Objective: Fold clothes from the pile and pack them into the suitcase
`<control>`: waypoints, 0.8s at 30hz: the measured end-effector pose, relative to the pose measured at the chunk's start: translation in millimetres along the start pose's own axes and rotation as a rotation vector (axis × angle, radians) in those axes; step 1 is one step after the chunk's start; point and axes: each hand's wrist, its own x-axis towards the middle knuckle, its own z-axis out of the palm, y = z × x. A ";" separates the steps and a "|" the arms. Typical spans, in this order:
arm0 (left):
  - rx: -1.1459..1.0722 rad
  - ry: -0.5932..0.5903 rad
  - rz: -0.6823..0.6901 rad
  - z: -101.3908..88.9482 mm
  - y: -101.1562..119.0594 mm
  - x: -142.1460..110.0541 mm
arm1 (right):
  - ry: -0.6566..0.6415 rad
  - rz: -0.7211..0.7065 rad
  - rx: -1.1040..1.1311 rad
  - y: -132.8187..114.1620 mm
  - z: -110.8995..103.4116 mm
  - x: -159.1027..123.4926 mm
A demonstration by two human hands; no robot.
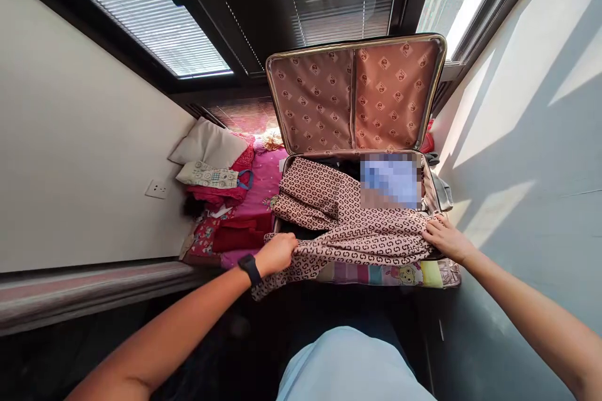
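Observation:
A beige garment [371, 241] with a repeating dark brown motif lies across the front of an open suitcase [276, 225], its cloth stretched between my two hands. My left hand [277, 254], wearing a black watch, is closed in a fist on the garment at the left, and a loose end hangs below it over the front edge. At the right front corner, my right hand [446, 237] has its fingers curled over the garment's other end. Part of the garment lies bunched at the back left of the suitcase. A pixelated patch hides something bluish inside.
The suitcase lid [352, 97] stands raised against the window [338, 6]. On the left are a pale cushion [211, 145], a patterned cloth bag [207, 175] and red cloth [239, 234]. A colourful mat [362, 273] shows under the suitcase. Walls close in on both sides.

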 end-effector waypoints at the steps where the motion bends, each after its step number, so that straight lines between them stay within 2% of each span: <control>1: 0.006 -0.014 0.011 -24.2 -5.3 19.6 | -0.006 0.010 -0.009 -2.8 2.3 -0.8; 4: 0.088 -0.005 0.100 -92.0 -14.0 108.8 | -0.037 0.014 -0.084 -10.6 9.1 -2.7; 6: 0.130 0.081 0.134 -116.6 -12.3 178.4 | -0.060 0.004 -0.125 -14.4 13.2 -3.6; 8: 0.142 0.254 0.055 -115.3 -6.0 236.8 | -0.083 0.012 -0.121 -16.3 15.6 -4.7; 10: 0.069 0.400 -0.028 -90.7 1.7 271.6 | -0.108 0.027 -0.081 -15.9 14.8 -6.1; 11: 0.024 0.454 -0.041 -72.7 4.8 278.9 | -0.121 0.035 -0.060 -15.1 12.8 -6.9; 13: -0.059 0.523 -0.018 -33.4 6.9 276.8 | -0.144 0.045 -0.027 -12.7 5.9 -8.4; 15: -0.127 0.544 0.002 1.2 1.7 260.9 | -0.152 0.055 -0.002 -10.5 -4.5 -9.3; 17: -0.201 0.515 -0.048 24.9 -9.0 241.8 | -0.146 0.073 0.015 -9.6 -18.2 -8.3; 19: -0.285 0.471 -0.101 37.2 -18.5 225.2 | -0.136 0.076 0.026 -10.1 -35.9 -4.1; 21: -0.401 0.462 -0.101 41.4 -18.7 212.3 | -0.164 0.051 0.043 -11.3 -59.6 6.2; 24: -0.717 0.487 0.025 42.2 6.7 198.3 | -0.295 -0.018 0.111 -13.4 -105.2 46.1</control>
